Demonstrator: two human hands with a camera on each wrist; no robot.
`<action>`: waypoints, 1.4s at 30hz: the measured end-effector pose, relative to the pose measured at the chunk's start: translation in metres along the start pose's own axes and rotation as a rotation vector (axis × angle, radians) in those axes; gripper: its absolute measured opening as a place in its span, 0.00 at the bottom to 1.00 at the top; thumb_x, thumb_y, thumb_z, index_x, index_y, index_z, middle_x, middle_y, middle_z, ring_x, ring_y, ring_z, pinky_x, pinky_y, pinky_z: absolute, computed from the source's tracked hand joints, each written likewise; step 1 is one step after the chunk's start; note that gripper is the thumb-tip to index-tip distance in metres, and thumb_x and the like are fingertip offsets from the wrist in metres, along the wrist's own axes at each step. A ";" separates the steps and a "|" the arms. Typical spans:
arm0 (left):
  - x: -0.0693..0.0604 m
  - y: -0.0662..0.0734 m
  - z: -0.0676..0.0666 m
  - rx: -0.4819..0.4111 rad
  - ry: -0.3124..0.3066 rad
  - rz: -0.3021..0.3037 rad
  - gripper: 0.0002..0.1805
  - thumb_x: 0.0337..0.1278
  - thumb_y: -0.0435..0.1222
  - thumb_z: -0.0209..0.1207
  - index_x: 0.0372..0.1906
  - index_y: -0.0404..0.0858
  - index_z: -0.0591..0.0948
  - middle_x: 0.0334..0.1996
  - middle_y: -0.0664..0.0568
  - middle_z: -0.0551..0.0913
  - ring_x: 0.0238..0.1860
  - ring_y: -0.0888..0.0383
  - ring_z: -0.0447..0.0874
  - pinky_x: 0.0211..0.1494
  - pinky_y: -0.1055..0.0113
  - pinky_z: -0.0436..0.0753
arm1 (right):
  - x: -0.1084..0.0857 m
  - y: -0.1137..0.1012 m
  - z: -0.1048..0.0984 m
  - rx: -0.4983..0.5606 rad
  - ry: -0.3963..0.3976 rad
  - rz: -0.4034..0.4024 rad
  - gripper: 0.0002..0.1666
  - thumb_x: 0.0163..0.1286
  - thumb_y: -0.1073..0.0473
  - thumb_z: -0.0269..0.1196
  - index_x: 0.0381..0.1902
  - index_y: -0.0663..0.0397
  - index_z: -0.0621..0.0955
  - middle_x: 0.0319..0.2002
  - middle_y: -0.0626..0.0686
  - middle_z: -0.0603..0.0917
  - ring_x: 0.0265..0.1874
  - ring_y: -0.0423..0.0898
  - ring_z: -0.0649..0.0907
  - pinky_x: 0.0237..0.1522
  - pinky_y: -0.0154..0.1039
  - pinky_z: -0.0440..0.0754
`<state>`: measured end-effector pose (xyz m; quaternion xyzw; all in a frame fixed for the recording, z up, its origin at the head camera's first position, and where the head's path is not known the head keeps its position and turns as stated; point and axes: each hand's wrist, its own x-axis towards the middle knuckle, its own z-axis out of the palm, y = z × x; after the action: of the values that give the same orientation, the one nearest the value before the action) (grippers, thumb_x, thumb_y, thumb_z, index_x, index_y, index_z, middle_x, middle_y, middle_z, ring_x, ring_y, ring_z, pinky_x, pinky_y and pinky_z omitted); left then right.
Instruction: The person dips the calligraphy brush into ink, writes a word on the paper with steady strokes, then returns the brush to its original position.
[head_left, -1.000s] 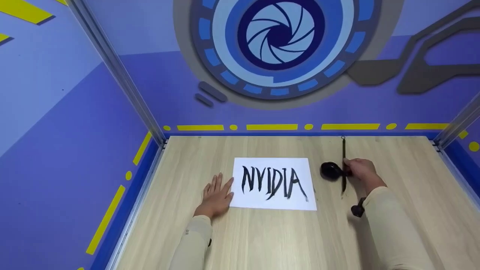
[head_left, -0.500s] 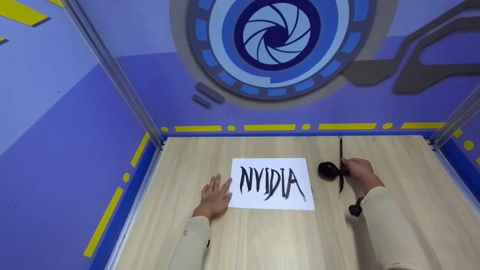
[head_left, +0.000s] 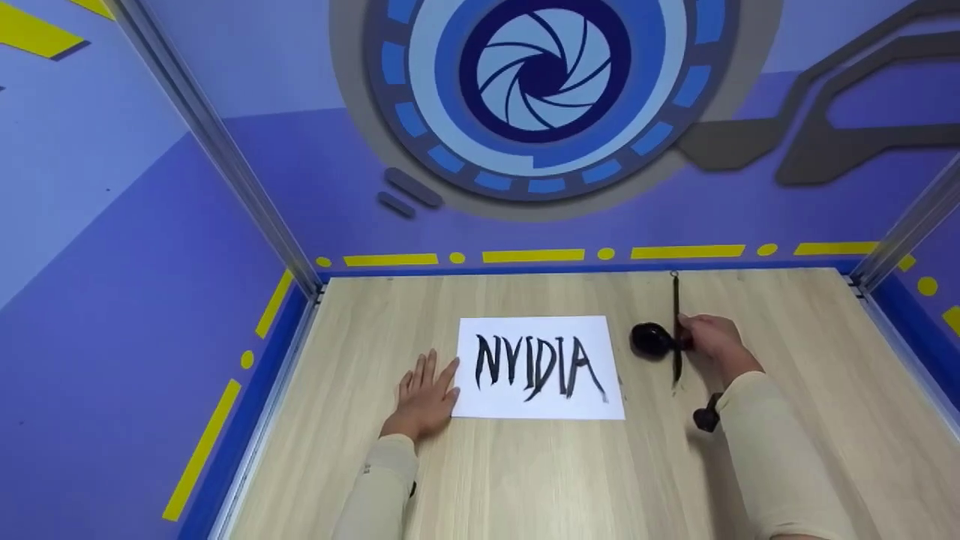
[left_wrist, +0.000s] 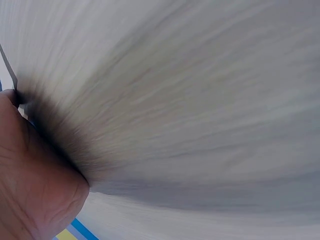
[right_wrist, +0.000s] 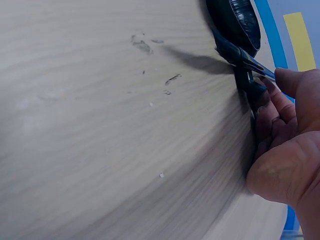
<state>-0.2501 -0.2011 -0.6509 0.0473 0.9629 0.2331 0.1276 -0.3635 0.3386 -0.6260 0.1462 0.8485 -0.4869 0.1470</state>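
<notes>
A white sheet of paper point(head_left: 540, 409) with "NVIDIA" brushed in black lies on the table. My left hand point(head_left: 421, 399) rests flat beside its left edge, fingers spread, with the thumb and index fingertips at that edge. In the left wrist view only part of the left hand point(left_wrist: 37, 175) shows. My right hand point(head_left: 716, 341) pinches a dark ink brush point(head_left: 676, 296) by its handle, bristles toward me. The brush crosses the short handle of a round black ink dish point(head_left: 651, 341). In the right wrist view, thumb and fingers meet at the brush point(right_wrist: 256, 66); the fingertips are partly hidden.
Dark ink smudges point(right_wrist: 143, 46) mark the wooden table point(head_left: 540, 487) near the brush tip. A blue-purple back wall point(head_left: 300, 187) and side walls with metal corner posts enclose the table. A black wrist camera point(head_left: 706, 417) hangs under the right sleeve.
In the head view everything has shifted slightly left as the camera turns. Both hands, the brush, the ink dish and the paper keep their places on the table.
</notes>
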 end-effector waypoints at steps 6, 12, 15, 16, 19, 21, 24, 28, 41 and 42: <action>0.004 -0.011 0.011 0.005 0.019 0.009 0.33 0.85 0.52 0.42 0.87 0.57 0.55 0.90 0.43 0.37 0.90 0.39 0.30 0.89 0.36 0.38 | -0.005 -0.001 0.000 -0.043 -0.008 -0.019 0.30 0.85 0.38 0.50 0.48 0.56 0.87 0.35 0.40 0.83 0.41 0.43 0.78 0.47 0.38 0.75; -0.004 0.000 -0.005 -0.029 0.015 0.028 0.33 0.85 0.49 0.43 0.87 0.52 0.57 0.89 0.39 0.38 0.90 0.36 0.31 0.88 0.34 0.36 | -0.003 -0.004 -0.001 -0.061 0.000 -0.032 0.30 0.85 0.40 0.50 0.49 0.58 0.86 0.35 0.41 0.81 0.41 0.44 0.77 0.47 0.38 0.75; -0.003 -0.004 -0.005 -0.034 0.024 0.034 0.33 0.85 0.49 0.43 0.87 0.53 0.57 0.89 0.38 0.38 0.90 0.35 0.31 0.88 0.33 0.36 | -0.002 -0.006 0.002 -0.050 -0.002 -0.033 0.28 0.85 0.40 0.51 0.47 0.57 0.87 0.34 0.40 0.83 0.40 0.43 0.78 0.47 0.38 0.75; -0.003 -0.005 -0.006 -0.028 0.023 0.028 0.33 0.85 0.49 0.43 0.87 0.53 0.57 0.89 0.39 0.38 0.90 0.35 0.31 0.88 0.33 0.36 | -0.001 -0.006 0.004 -0.045 -0.001 -0.033 0.28 0.84 0.41 0.51 0.46 0.56 0.87 0.34 0.40 0.83 0.40 0.43 0.78 0.47 0.38 0.75; -0.001 -0.010 -0.002 -0.041 0.030 0.039 0.33 0.84 0.51 0.44 0.87 0.54 0.57 0.89 0.39 0.39 0.89 0.35 0.31 0.87 0.32 0.36 | 0.000 -0.006 0.006 -0.041 -0.001 -0.040 0.28 0.85 0.41 0.51 0.44 0.55 0.88 0.34 0.39 0.84 0.39 0.41 0.78 0.47 0.37 0.75; 0.000 -0.012 -0.001 -0.046 0.030 0.044 0.33 0.84 0.51 0.43 0.87 0.55 0.57 0.89 0.39 0.38 0.89 0.35 0.30 0.87 0.32 0.35 | 0.000 -0.006 0.006 -0.041 0.006 -0.038 0.27 0.85 0.41 0.52 0.44 0.55 0.88 0.34 0.40 0.85 0.39 0.41 0.78 0.46 0.37 0.75; 0.001 -0.012 -0.001 -0.052 0.023 0.045 0.33 0.84 0.50 0.44 0.87 0.53 0.58 0.89 0.38 0.39 0.89 0.35 0.31 0.87 0.32 0.35 | -0.001 -0.003 0.005 -0.048 0.019 -0.041 0.28 0.85 0.41 0.52 0.45 0.57 0.88 0.37 0.43 0.86 0.41 0.43 0.78 0.46 0.37 0.74; 0.006 -0.014 0.002 -0.026 0.009 0.032 0.33 0.85 0.51 0.41 0.87 0.55 0.56 0.90 0.40 0.37 0.90 0.36 0.30 0.88 0.34 0.35 | -0.002 0.000 0.004 -0.073 0.039 -0.051 0.29 0.84 0.42 0.52 0.52 0.61 0.86 0.45 0.49 0.86 0.45 0.45 0.77 0.48 0.36 0.74; 0.002 -0.006 0.000 -0.007 0.020 0.021 0.33 0.85 0.50 0.41 0.88 0.54 0.55 0.90 0.40 0.38 0.90 0.37 0.30 0.88 0.35 0.36 | -0.003 0.004 0.002 -0.046 0.039 -0.069 0.30 0.85 0.41 0.52 0.55 0.63 0.85 0.41 0.44 0.85 0.44 0.42 0.78 0.49 0.36 0.74; 0.003 -0.006 -0.001 -0.007 0.021 0.022 0.33 0.85 0.50 0.41 0.87 0.53 0.55 0.90 0.40 0.38 0.90 0.37 0.31 0.88 0.35 0.36 | -0.003 0.004 0.002 -0.032 0.037 -0.070 0.30 0.85 0.41 0.52 0.55 0.63 0.85 0.41 0.43 0.85 0.44 0.42 0.78 0.49 0.35 0.75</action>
<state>-0.2531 -0.2062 -0.6536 0.0549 0.9627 0.2385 0.1153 -0.3586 0.3383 -0.6291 0.1230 0.8633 -0.4753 0.1165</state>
